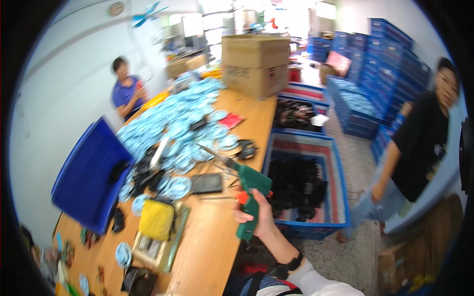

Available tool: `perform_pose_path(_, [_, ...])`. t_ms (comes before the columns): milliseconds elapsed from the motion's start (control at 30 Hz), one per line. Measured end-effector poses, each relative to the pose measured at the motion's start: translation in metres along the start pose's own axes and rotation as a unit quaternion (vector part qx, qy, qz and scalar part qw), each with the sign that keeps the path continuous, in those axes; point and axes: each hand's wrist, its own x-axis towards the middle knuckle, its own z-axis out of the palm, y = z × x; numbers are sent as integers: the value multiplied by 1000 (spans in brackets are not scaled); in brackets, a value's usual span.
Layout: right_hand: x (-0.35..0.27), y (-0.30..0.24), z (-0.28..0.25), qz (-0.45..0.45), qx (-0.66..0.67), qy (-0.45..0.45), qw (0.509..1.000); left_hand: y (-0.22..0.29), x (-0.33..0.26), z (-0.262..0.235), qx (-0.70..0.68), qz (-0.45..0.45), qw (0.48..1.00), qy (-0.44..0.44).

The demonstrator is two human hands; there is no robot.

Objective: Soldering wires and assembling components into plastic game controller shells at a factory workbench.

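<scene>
My right hand (pixel 261 217) is closed around the grip of a green soldering gun (pixel 254 180) with an orange trigger. The gun is held above the right edge of the wooden table, its thin metal tip slanting up and left toward a pile of round, pale-blue wrapped pieces (pixel 173 123). Just left of the gun lies a dark flat block (pixel 207 183). Beyond its tip, a small black part (pixel 247 149) rests near the table edge. A dark band circles my right wrist. My left hand does not appear.
A blue bin (pixel 94 172) leans at the table's left. A yellow pad (pixel 157 219) lies nearer me. A carton (pixel 256 64) stands at the far end. Right of the table, a blue crate (pixel 340 197) holds black parts. One person stands right, another beyond the table.
</scene>
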Motion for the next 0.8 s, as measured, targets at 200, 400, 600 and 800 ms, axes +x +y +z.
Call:
perform_pose_path(200, [-28,52,-68,124,44,120,984,-33,-26,-2,-25,-42,997,61])
perform_pose_path(400, [-25,65,-83,140,48,123,981,-46,-14,-1,4,-13,997,71])
perform_pose_path(600, [-27,81,-75,102,-64,62,991,-44,-4,2,-30,-29,999,23])
perform_pose_path(800, [-30,84,-64,125,-10,69,990,-45,-4,1,-27,-25,998,58])
